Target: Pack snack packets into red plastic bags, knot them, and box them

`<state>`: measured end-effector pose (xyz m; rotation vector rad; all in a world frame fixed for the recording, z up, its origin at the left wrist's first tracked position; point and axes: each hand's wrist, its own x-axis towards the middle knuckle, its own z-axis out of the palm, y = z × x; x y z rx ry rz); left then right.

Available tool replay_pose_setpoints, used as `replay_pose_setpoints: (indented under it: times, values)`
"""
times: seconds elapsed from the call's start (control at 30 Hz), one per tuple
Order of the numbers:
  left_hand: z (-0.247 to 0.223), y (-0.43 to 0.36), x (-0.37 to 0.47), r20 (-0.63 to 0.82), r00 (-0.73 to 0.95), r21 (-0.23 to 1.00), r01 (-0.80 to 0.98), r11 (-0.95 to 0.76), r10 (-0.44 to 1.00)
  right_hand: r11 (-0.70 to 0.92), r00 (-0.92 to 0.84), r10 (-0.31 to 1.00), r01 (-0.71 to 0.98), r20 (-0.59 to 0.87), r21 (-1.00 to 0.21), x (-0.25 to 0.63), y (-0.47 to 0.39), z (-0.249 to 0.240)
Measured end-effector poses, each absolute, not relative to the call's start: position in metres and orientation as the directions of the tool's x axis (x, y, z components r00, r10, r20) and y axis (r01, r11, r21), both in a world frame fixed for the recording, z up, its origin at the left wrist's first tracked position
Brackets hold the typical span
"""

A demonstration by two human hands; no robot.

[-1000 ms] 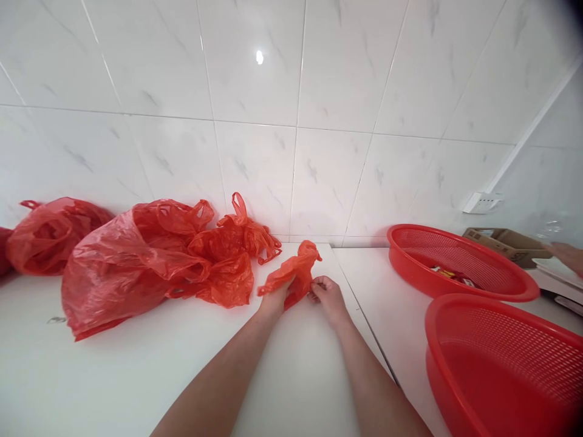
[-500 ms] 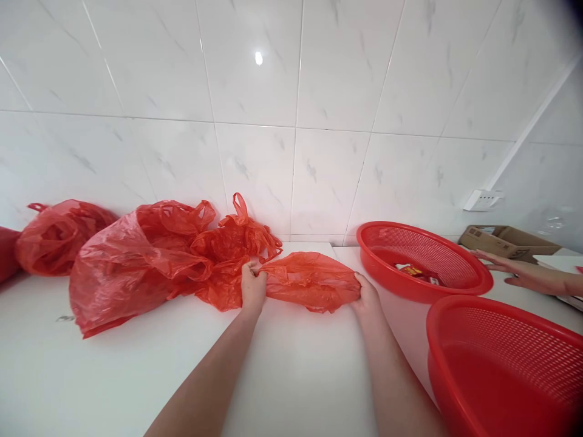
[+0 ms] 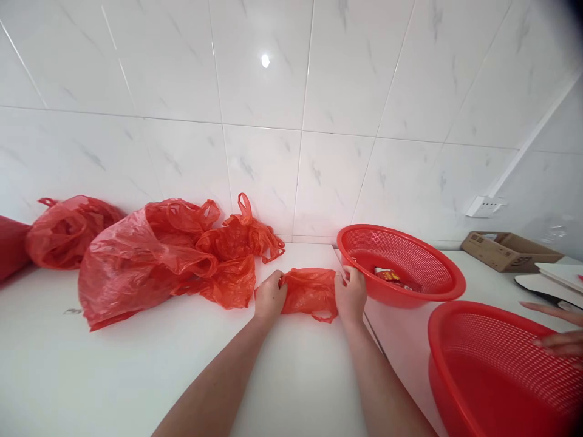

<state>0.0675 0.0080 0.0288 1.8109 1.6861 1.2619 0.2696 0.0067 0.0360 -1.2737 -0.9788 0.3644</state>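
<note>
Between my hands a thin red plastic bag (image 3: 310, 293) lies bunched on the white table, one handle loop showing at its lower edge. My left hand (image 3: 271, 297) pinches its left end with fingers closed. At the right end my right hand (image 3: 350, 295) grips the bag, thumb and fingers together, close to the rim of a red basket (image 3: 405, 243). To the left, a heap of crumpled red plastic bags (image 3: 132, 261) spreads along the wall, its nearest part (image 3: 234, 282) just beyond my left hand.
Small packets (image 3: 392, 277) lie inside the far basket. A second red basket (image 3: 478, 364) stands nearer on the right, with another person's hand (image 3: 565, 340) at its rim. Behind are a cardboard box (image 3: 510, 250), a wall socket (image 3: 485, 206) and the tiled wall (image 3: 255, 170).
The bag is drawn in shorter, my hands closer together. The far basket has shifted left. The other person's hand has moved from the far basket to the nearer one.
</note>
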Motion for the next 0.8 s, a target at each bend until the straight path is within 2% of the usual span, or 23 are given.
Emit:
replay_pose_setpoints:
  times: [0.07,0.13,0.2,0.23,0.3,0.4,0.5,0.63,0.7,0.73,0.77,0.8]
  values:
    - [0.029,0.008,0.068,0.351,-0.164,0.813,0.542,-0.214,0.922,0.341,0.477,0.602,0.572,0.64,-0.746,0.253,-0.003,0.046]
    - [0.031,0.007,0.071,0.346,-0.2,0.854,0.471,-0.22,0.917,0.352,0.276,0.552,0.778,0.787,-0.52,0.232,-0.014,0.054]
    - [0.036,0.004,0.075,0.339,-0.216,0.89,0.389,-0.238,0.915,0.385,0.1,0.594,0.836,0.798,-0.391,0.21,-0.023,0.055]
    - [0.038,0.003,0.076,0.334,-0.218,0.906,0.342,-0.249,0.917,0.392,0.043,0.633,0.843,0.773,-0.368,0.201,-0.026,0.053]
    - [0.041,-0.001,0.076,0.316,-0.207,0.935,0.234,-0.267,0.926,0.336,0.04,0.742,0.842,0.669,-0.422,0.192,-0.028,0.046]
    - [0.044,-0.004,0.065,0.276,-0.195,0.961,0.064,-0.268,0.941,0.16,0.156,0.867,0.812,0.474,-0.561,0.204,-0.024,0.033]
    - [0.049,-0.001,0.04,0.233,-0.256,0.964,-0.063,-0.257,0.938,0.055,0.213,0.908,0.791,0.36,-0.609,0.23,-0.022,0.025]
    - [0.065,-0.004,0.009,0.171,-0.306,0.97,-0.117,-0.215,0.937,0.003,0.219,0.937,0.774,0.272,-0.633,0.248,-0.035,0.03]
    - [0.078,-0.017,0.004,0.2,-0.307,0.972,-0.054,-0.226,0.931,-0.037,0.204,0.955,0.803,0.216,-0.594,0.247,-0.043,0.035]
    - [0.085,-0.027,0.005,0.267,-0.32,0.962,0.028,-0.273,0.909,-0.064,0.196,0.964,0.829,0.182,-0.556,0.246,-0.047,0.039]
    - [0.092,-0.038,0.008,0.395,-0.339,0.918,0.177,-0.354,0.854,-0.089,0.189,0.971,0.855,0.147,-0.511,0.244,-0.049,0.042]
    - [0.098,-0.05,0.013,0.563,-0.325,0.818,0.355,-0.453,0.76,-0.105,0.179,0.977,0.878,0.117,-0.467,0.243,-0.051,0.044]
